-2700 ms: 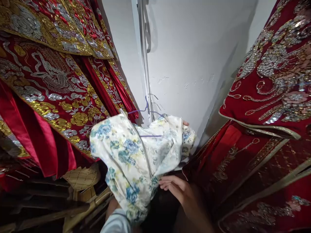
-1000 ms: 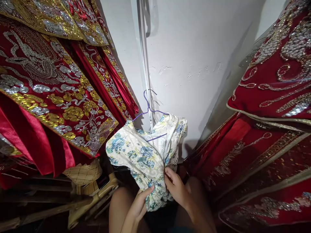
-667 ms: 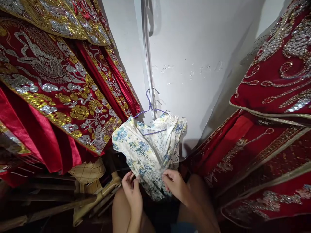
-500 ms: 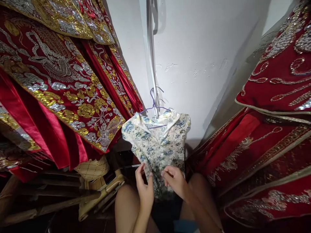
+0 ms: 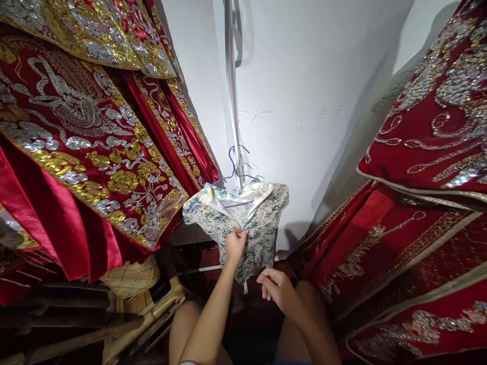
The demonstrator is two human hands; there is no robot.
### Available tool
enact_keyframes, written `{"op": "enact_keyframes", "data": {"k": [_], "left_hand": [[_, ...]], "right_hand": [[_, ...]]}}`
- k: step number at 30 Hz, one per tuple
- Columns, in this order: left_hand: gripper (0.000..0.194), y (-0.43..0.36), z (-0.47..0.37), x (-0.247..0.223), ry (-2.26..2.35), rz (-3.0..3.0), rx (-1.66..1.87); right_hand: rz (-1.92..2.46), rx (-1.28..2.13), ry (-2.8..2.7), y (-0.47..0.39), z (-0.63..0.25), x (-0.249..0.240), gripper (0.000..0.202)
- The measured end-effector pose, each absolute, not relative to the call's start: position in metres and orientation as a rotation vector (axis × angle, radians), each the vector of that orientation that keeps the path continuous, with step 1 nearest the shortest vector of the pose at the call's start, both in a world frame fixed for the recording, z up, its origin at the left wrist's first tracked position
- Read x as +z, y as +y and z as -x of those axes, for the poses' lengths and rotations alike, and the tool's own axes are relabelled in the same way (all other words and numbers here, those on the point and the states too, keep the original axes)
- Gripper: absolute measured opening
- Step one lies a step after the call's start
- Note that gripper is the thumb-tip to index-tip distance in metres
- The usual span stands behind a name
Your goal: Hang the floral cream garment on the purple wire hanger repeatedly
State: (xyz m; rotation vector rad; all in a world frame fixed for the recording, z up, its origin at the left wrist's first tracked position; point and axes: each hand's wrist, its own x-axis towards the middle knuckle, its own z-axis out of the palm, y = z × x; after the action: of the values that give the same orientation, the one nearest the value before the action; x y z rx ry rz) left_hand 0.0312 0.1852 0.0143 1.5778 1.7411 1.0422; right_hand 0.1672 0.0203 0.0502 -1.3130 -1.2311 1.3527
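A floral short-sleeved blouse [image 5: 258, 238] with a white-lined open collar hangs in front of me on a purple hanger [image 5: 232, 167]. My left hand [image 5: 236, 246] pinches the blouse's front just below the point of the neckline. Lower and to the right, my right hand [image 5: 277, 288] hovers apart from the cloth near the hem. Its thumb and fingertips are pressed together; anything between them is too small to make out. A pale strip hangs below the hem.
Red embroidered garments with gold and silver sequins [image 5: 122, 177] hang at the left. More red beaded garments [image 5: 418, 152] fill the right. A wooden chair [image 5: 163, 309] with a quilted yellowish item [image 5: 131, 276] stands lower left. A white pole [image 5: 230, 76] runs up the wall.
My left hand has moved up from the lower front of the blouse to below the neckline and closed on the cloth. My right hand has moved slightly down and away from the blouse.
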Motion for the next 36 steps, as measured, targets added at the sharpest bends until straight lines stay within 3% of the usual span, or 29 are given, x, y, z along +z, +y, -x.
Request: {"op": "enact_keyframes", "data": {"k": [7, 15, 19, 26, 30, 36], "left_hand": [[0.029, 0.185, -0.031, 0.011, 1.661, -1.562, 1.177], [0.046, 0.088, -0.008, 0.022, 1.333, -1.464, 1.084], [0.044, 0.054, -0.003, 0.037, 1.274, -1.237, 1.127], [0.042, 0.066, -0.013, 0.082, 1.183, -1.133, 1.128], [0.045, 0.065, -0.022, 0.082, 1.147, -1.1, 1.106], [0.052, 0.065, -0.022, 0.112, 1.118, -0.913, 1.364]], "right_hand": [[1.329, 1.332, -1.21, 0.025, -0.181, 0.045, 0.022], [1.355, 1.164, -1.216, 0.053, -0.153, 0.01, 0.029], [1.27, 1.006, -1.306, 0.056, -0.129, 0.011, 0.015], [1.114, 0.979, -1.31, 0.049, -0.128, 0.021, 0.02], [1.155, 0.911, -1.363, 0.069, -0.142, 0.028, 0.024], [1.12, 0.961, -1.571, 0.05, -0.141, 0.023, 0.016]]}}
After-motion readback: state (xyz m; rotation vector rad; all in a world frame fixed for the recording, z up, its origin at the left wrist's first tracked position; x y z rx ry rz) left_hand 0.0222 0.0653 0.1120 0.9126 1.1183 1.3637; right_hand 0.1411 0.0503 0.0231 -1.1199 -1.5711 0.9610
